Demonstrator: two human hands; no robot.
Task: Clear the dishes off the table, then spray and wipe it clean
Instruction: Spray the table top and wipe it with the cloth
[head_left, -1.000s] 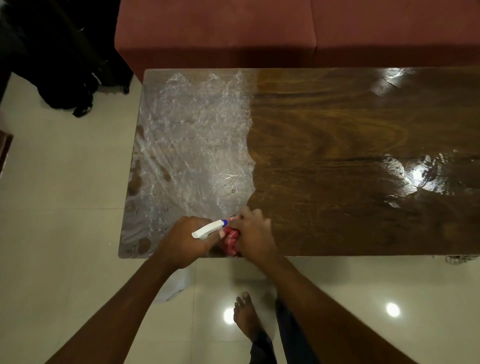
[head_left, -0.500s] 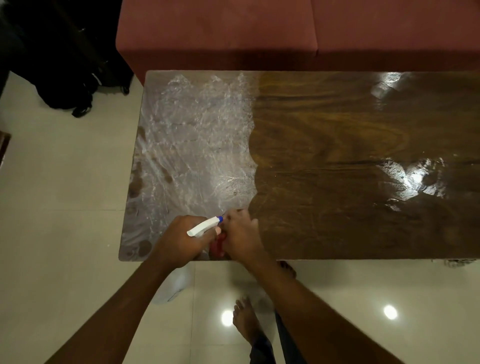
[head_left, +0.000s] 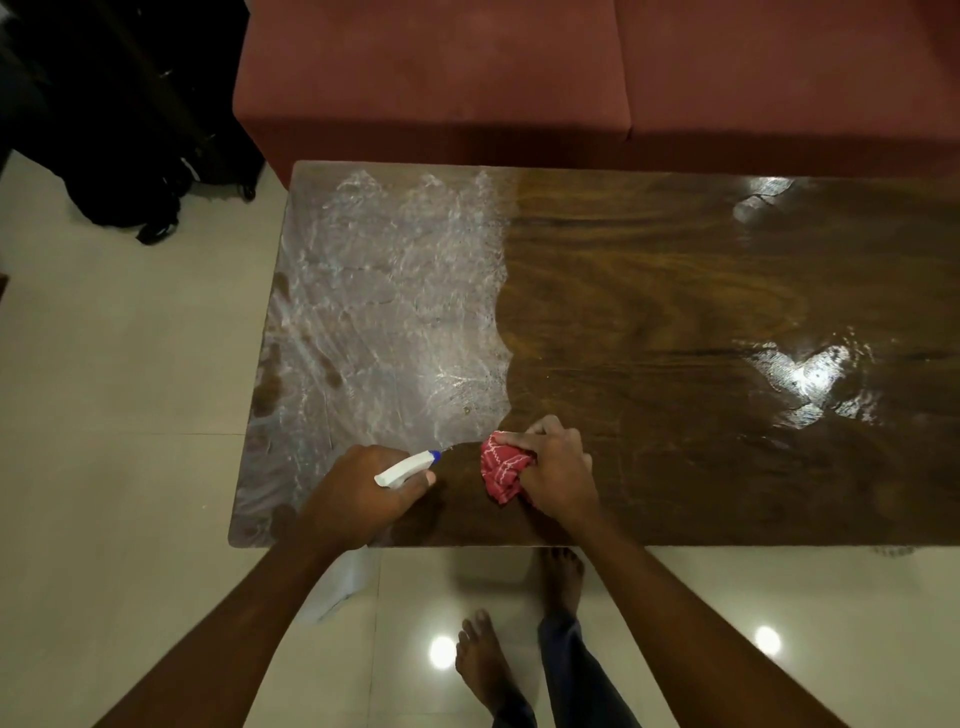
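R hand (head_left: 558, 467) has slid right, apart from L hand (head_left: 358, 493), fingers bunching cloth (head_left: 504, 467) on counter (head_left: 675, 312) near edge. L fingers grip spray bottle (head_left: 408, 467). Wiping's begun; foam (head_left: 384, 312) at left remains.

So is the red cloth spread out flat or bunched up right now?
Bunched up. The cloth shows folds and creases in a wad, gripped by the right hand against the table.

Red sofa (head_left: 467, 78), glossy tiled floor (head_left: 104, 364)

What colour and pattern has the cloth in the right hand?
The cloth is red with thin white wavy lines; the head view shows it best.
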